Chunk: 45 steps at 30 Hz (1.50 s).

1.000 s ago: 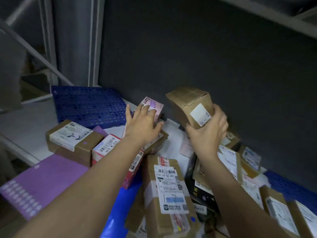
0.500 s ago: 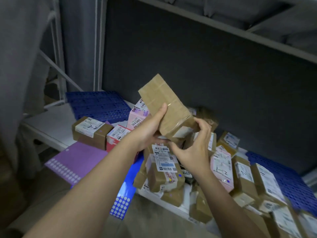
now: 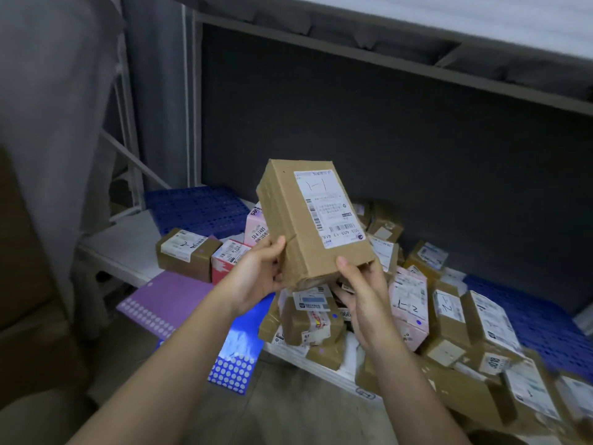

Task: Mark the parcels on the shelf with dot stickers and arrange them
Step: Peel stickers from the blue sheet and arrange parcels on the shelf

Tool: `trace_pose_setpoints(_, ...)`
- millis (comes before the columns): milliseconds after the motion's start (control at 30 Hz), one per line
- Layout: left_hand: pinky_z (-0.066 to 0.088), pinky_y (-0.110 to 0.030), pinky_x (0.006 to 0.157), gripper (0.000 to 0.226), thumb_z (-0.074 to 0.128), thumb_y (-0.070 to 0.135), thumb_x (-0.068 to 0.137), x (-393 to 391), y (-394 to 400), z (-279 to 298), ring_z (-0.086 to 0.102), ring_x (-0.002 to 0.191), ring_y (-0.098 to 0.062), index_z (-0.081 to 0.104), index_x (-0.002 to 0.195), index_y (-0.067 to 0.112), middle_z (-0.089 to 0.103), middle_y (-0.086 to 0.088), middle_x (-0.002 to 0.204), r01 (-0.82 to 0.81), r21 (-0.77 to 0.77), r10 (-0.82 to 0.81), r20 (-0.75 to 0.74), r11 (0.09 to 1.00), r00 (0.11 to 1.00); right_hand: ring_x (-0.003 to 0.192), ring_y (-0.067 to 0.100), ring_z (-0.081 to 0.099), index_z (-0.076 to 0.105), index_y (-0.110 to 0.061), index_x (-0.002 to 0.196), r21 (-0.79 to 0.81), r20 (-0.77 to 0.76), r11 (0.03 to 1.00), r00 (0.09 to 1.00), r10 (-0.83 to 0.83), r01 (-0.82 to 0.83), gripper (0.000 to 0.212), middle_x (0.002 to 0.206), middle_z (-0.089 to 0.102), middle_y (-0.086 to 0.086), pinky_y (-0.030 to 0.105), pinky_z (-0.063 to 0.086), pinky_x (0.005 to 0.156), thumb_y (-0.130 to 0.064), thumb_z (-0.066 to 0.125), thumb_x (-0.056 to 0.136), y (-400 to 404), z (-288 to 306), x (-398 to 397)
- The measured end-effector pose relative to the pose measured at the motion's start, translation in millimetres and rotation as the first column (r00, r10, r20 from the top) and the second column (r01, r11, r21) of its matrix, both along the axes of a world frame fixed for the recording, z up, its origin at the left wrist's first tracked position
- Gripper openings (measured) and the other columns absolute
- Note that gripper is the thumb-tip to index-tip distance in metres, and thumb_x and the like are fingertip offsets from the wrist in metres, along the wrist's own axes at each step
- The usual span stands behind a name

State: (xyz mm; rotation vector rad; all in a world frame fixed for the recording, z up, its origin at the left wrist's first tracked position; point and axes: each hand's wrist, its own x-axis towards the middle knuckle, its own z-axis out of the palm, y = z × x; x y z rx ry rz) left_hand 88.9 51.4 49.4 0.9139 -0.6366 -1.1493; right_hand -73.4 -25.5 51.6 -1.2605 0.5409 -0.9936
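We hold the cardboard parcel (image 3: 308, 220) upright above the shelf (image 3: 128, 248) heap, long axis vertical, label facing us, left hand (image 3: 256, 274) and right hand (image 3: 359, 284) clamped on its lower end, the purple dot-sticker sheet (image 3: 160, 300) nearer our left.

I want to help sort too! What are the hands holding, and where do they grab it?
A brown cardboard parcel, held up by its bottom end: left hand on one lower edge, right hand on the other.
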Motion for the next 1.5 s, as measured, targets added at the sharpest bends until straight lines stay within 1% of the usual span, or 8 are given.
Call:
trace_pose_setpoints(267, 0.055, -0.037, 0.074, 0.066, 0.053, 0.061, 0.078, 0, 3, 3, 0.061, 0.105, -0.016, 0.040, 0.135, 0.030, 0.060, 0.001, 0.126, -0.207, 0.028, 0.207, 0.009, 0.978, 0.978, 0.120, 0.014, 0.055, 0.053, -0.035, 0.124, -0.120, -0.139, 0.992, 0.989, -0.050, 0.033, 0.072, 0.124, 0.062, -0.006, 0.047, 0.044, 0.103, -0.034, 0.083, 0.058, -9, -22, -9)
trace_pose_setpoints(433, 0.050, -0.056, 0.088, 0.077, 0.060, 0.039, 0.089, -6, -9, -5, 0.059, 0.109, -0.025, 0.007, 0.146, 0.037, 0.056, -0.003, 0.124, -0.320, 0.106, 0.329, -0.087, 0.941, 0.940, 0.131, 0.019, 0.043, 0.014, -0.048, 0.146, 0.113, -0.196, 0.993, 0.981, 0.003, 0.019, 0.115, 0.149, 0.037, -0.006, 0.056, 0.040, 0.104, -0.061, 0.081, 0.054, -4, -21, -3)
trace_pose_setpoints(767, 0.049, -0.052, 0.091, 0.064, 0.066, 0.052, 0.078, 25, -3, -13, 0.062, 0.101, -0.028, 0.049, 0.131, 0.022, 0.059, -0.013, 0.129, -0.094, 0.289, 0.052, 0.151, 0.953, 0.987, 0.115, 0.025, 0.057, 0.054, -0.019, 0.130, 0.201, -0.193, 0.980, 0.981, 0.034, 0.006, 0.045, 0.116, 0.064, 0.005, 0.045, 0.053, 0.089, -0.025, 0.062, 0.086, -69, 16, -6)
trace_pose_setpoints(1000, 0.058, -0.042, 0.076, 0.055, 0.067, 0.031, 0.084, -7, -19, -34, 0.067, 0.094, -0.031, 0.028, 0.123, 0.028, 0.054, -0.007, 0.123, -0.108, 0.289, 0.118, -0.019, 0.951, 0.993, 0.126, 0.029, 0.048, 0.013, -0.046, 0.146, 0.330, -0.178, 0.944, 0.983, 0.033, 0.028, 0.110, 0.146, 0.043, 0.002, 0.063, 0.042, 0.097, -0.042, 0.084, 0.061, -39, -27, 13)
trace_pose_setpoints(1167, 0.047, -0.042, 0.097, 0.052, 0.058, 0.070, 0.075, -7, -14, -49, 0.057, 0.107, -0.016, 0.050, 0.105, 0.028, 0.056, 0.005, 0.113, -0.218, 0.424, 0.067, 0.343, 0.879, 0.937, 0.102, 0.019, 0.066, 0.047, -0.035, 0.135, 0.231, -0.280, 0.971, 0.960, 0.010, 0.057, 0.052, 0.118, 0.067, -0.005, 0.046, 0.053, 0.088, -0.025, 0.065, 0.087, -46, -41, 17)
trace_pose_setpoints(1300, 0.044, -0.031, 0.096, 0.032, 0.052, 0.050, 0.091, -7, -16, -54, 0.056, 0.103, -0.009, 0.061, 0.109, 0.025, 0.062, 0.005, 0.117, -0.211, 0.399, -0.001, 0.470, 0.892, 0.883, 0.098, 0.018, 0.067, 0.058, -0.024, 0.128, 0.166, -0.439, 0.986, 0.897, 0.045, 0.032, 0.035, 0.110, 0.071, -0.003, 0.034, 0.055, 0.081, -0.025, 0.058, 0.093, -63, -40, 14)
trace_pose_setpoints(1367, 0.042, -0.028, 0.097, 0.034, 0.049, 0.040, 0.096, -13, -18, -56, 0.055, 0.109, -0.009, 0.057, 0.125, 0.024, 0.060, 0.006, 0.120, -0.135, 0.395, -0.052, 0.428, 0.909, 0.902, 0.097, 0.011, 0.063, 0.057, -0.026, 0.124, 0.006, -0.523, 0.996, 0.850, -0.069, 0.084, 0.027, 0.116, 0.065, -0.004, 0.026, 0.052, 0.071, -0.026, 0.052, 0.097, -64, -40, 16)
trace_pose_setpoints(1500, 0.046, -0.022, 0.095, 0.032, 0.051, 0.029, 0.097, -12, -13, -70, 0.057, 0.109, -0.008, 0.055, 0.128, 0.021, 0.060, 0.009, 0.119, -0.255, 0.341, 0.082, 0.448, 0.905, 0.890, 0.135, 0.017, 0.037, 0.049, -0.020, 0.136, -0.552, -0.553, 0.824, 0.684, -0.476, 0.127, 0.043, 0.143, 0.045, 0.000, 0.033, 0.036, 0.106, -0.027, 0.055, 0.095, -50, -50, 12)
